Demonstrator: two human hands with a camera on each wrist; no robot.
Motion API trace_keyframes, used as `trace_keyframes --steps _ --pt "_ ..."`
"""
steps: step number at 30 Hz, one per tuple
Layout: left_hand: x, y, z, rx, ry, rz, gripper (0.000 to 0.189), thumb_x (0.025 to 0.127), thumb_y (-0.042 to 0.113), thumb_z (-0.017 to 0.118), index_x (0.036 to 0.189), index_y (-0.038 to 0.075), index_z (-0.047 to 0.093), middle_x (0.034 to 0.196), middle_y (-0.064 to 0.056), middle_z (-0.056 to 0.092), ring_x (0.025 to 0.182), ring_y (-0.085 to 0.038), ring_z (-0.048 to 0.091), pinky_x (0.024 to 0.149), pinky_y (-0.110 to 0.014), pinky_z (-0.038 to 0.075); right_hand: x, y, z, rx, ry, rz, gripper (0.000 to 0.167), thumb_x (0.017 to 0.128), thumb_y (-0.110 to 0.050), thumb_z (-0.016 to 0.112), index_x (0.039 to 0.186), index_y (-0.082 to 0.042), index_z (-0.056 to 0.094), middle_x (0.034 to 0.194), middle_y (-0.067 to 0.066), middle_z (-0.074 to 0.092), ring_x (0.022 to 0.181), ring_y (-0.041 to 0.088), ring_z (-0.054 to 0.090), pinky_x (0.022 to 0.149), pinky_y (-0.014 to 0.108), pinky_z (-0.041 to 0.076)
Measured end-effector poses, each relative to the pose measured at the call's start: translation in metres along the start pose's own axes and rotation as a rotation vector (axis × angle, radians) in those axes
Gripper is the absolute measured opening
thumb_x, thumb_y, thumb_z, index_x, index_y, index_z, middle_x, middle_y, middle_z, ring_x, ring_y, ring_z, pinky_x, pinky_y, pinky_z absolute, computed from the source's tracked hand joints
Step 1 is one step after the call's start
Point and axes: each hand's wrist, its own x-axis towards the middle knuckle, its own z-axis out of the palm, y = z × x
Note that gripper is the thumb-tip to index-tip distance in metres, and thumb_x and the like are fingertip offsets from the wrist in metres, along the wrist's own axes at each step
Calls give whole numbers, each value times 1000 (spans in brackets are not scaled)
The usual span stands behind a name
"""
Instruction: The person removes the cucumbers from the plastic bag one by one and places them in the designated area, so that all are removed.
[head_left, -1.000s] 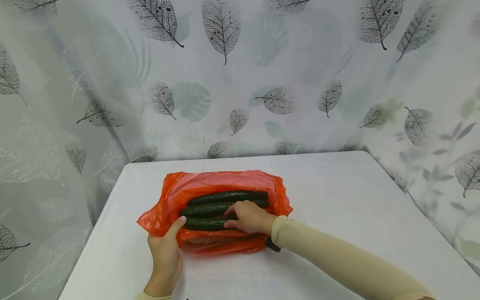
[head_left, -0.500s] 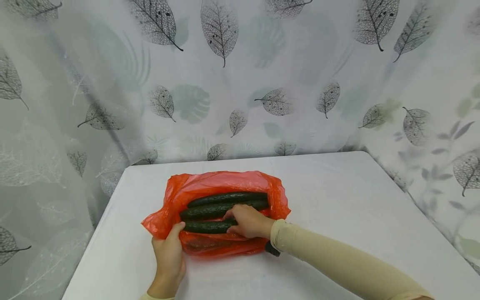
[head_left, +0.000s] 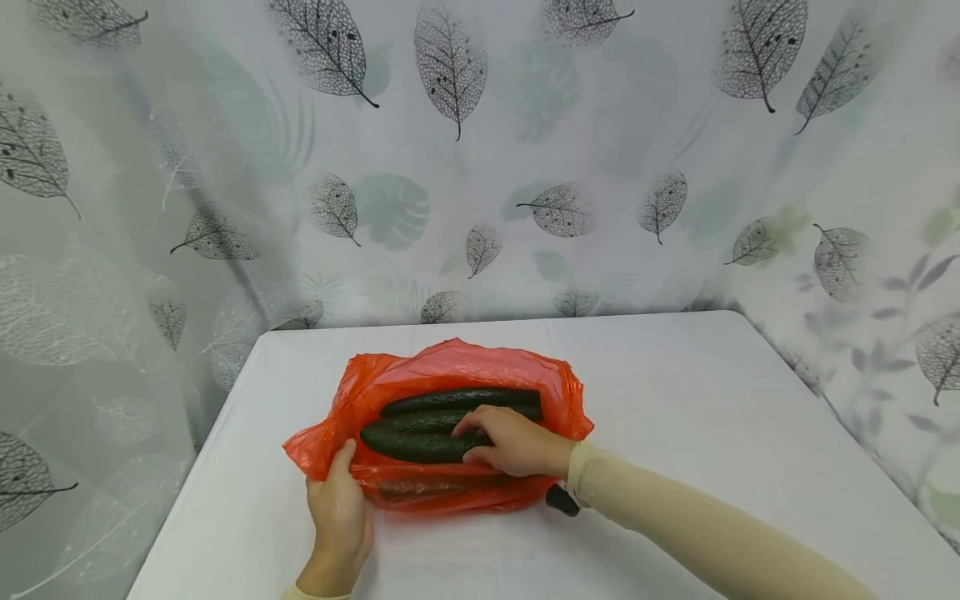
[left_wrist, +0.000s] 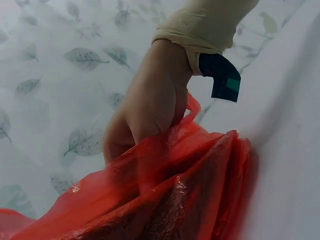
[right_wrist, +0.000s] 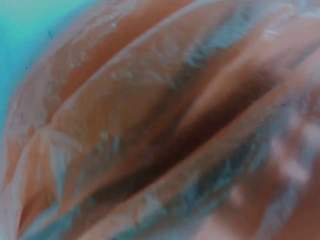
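An orange-red plastic bag lies on its side, its opening facing the person. Inside, several dark green cucumbers lie side by side. My right hand reaches in from the right and grips the nearest cucumber, thumb on its near side and fingers over the far side. My left hand holds the bag's left edge, thumb on the inside and the other fingers hidden. In the left wrist view, the right hand dips behind the bag's red wall. Crumpled plastic fills the right wrist view.
The bag lies on a white table that reaches well past it to the right. A leaf-patterned curtain hangs behind and at the sides. A small dark device sits under the right wrist.
The nearest cucumber has shifted, its left end rising toward the one behind it, in the right hand's grip. The bag's back edge has lifted to a peak. The left hand stays at the bag's edge.
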Motion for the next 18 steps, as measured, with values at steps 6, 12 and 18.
trace_keyframes --steps 6,12,18 --pt "0 2 2 -20 -21 -16 42 108 16 44 147 9 30 145 -3 40 137 -20 38 117 -36 30 -7 -2 -18 134 54 -27 38 97 -27 71 132 -15 63 127 -6 62 116 12 57 101 36 48" --pt "0 2 2 -5 -38 -29 42 108 16 44 147 10 30 146 -3 39 137 -20 36 117 -35 30 -10 -15 -42 376 126 -98 38 97 -18 70 133 -8 62 125 1 64 115 17 60 99 38 50" --pt "0 1 0 -2 -44 -48 45 108 17 44 149 11 27 147 -2 37 138 -20 35 118 -36 29 -11 -27 -67 606 186 -125 38 101 -17 64 137 -6 57 124 8 65 113 24 63 94 40 54"
